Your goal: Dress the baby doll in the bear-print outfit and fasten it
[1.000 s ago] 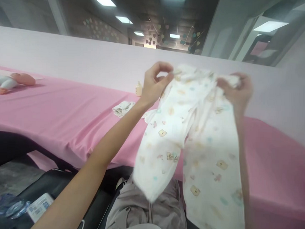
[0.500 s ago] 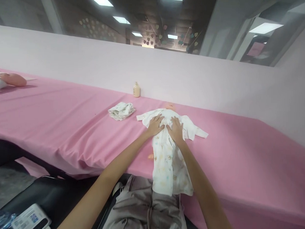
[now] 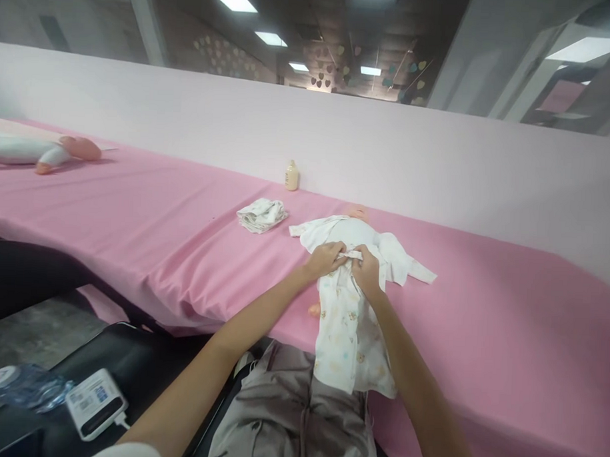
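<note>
A baby doll (image 3: 358, 212) lies on the pink-covered table, head toward the wall, its chest in white. A white top with sleeves (image 3: 406, 262) spreads out on both sides of it. Over its lower body, white printed baby clothing (image 3: 337, 336) hangs down past the table edge onto my lap. My left hand (image 3: 326, 258) is closed on the upper edge of this clothing from the left. From the right, my right hand (image 3: 367, 269) pinches the same edge, close to the left. A doll's foot (image 3: 314, 310) peeks out left of the cloth.
A folded printed cloth (image 3: 262, 215) lies left of the doll, with a pale yellow bottle (image 3: 291, 176) by the wall. Another doll (image 3: 62, 150) lies far left. On the black seat (image 3: 145, 356) are a white device (image 3: 97, 404) and a plastic bottle (image 3: 29, 387).
My hands have gone from lying flat on the clothing to gripping its upper edge, folding it down and baring more of the doll's chest. The view has turned left.
</note>
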`<state>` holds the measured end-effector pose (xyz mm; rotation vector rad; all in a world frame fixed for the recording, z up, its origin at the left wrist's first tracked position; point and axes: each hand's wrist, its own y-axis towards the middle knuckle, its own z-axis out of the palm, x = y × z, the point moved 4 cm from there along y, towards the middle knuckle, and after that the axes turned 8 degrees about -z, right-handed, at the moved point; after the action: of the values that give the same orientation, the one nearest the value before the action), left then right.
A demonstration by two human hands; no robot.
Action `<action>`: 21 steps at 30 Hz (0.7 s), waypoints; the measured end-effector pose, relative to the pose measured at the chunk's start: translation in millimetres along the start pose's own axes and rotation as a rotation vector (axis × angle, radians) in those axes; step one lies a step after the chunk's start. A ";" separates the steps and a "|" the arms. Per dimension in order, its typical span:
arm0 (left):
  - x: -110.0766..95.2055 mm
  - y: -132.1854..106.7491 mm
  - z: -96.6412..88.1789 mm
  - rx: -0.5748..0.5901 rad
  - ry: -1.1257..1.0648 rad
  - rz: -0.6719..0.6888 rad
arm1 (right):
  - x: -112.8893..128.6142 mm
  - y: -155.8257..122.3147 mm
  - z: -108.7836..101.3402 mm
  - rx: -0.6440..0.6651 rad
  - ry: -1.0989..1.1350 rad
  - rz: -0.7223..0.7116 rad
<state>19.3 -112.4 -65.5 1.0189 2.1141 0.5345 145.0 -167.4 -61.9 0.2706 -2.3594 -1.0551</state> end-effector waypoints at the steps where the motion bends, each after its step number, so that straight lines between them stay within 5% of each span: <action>1: 0.0 -1.0 1.5 0.016 -0.007 -0.022 | 0.2 -0.6 -0.6 -0.012 0.068 0.038; 11: 21.8 -3.5 -15.2 -0.041 0.047 0.022 | 0.5 -2.8 6.2 0.099 0.064 0.060; 21: 112.4 -12.7 -47.0 -0.263 0.294 -0.594 | -1.6 -3.7 9.4 0.106 0.030 0.050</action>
<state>-70.7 -33.1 -90.4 0.1463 2.3751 0.6604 141.1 -163.3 -70.5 0.2626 -2.3865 -0.8976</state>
